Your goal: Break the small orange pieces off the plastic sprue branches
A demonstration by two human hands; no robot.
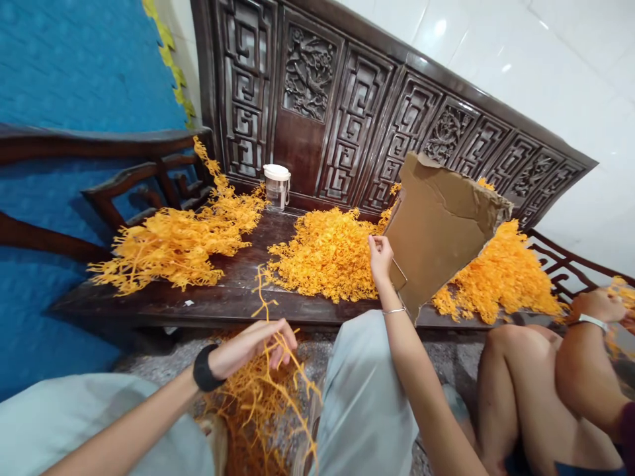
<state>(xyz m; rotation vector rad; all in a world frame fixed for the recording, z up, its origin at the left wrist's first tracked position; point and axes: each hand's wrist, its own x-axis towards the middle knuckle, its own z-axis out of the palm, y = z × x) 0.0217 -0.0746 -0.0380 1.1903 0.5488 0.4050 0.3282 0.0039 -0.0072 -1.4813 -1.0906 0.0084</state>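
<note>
My left hand (270, 340), with a black band at the wrist, is closed around a thin orange branching strand (292, 396). The strand pokes up past my fingers and hangs down below them. Above the middle heap of small orange pieces (330, 254), my right hand (381, 259) has its fingers pinched together; what they hold, if anything, is too small to make out. Just right of that hand, a brown cardboard sheet (441, 225) stands tilted between the middle heap and the right heap of orange pieces (510, 271).
The dark wooden bench (238, 307) carries a left pile of orange strands (173, 248) and a lidded clear cup (276, 188). More strands (253, 396) lie on the floor between my legs. At right, a person's hand (600, 305) holds orange strands.
</note>
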